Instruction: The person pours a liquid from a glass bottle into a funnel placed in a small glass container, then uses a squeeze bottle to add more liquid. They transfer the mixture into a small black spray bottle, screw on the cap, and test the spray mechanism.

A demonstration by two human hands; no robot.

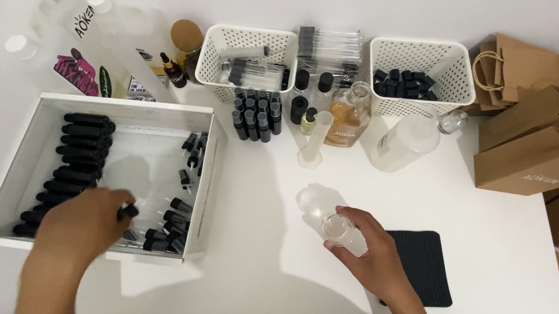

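Note:
My left hand reaches into a white box at the left and its fingers close on a small black-capped vial. A row of black vials lines the box's left side; more lie loose at its right. My right hand grips a frosted plastic bottle by its open neck, tilted over the white table.
Three white perforated baskets stand at the back with caps and tubes. Upright black-capped vials, an amber liquid bottle, a plastic measuring cylinder and a frosted jar stand mid-table. Brown paper bags right; black mat.

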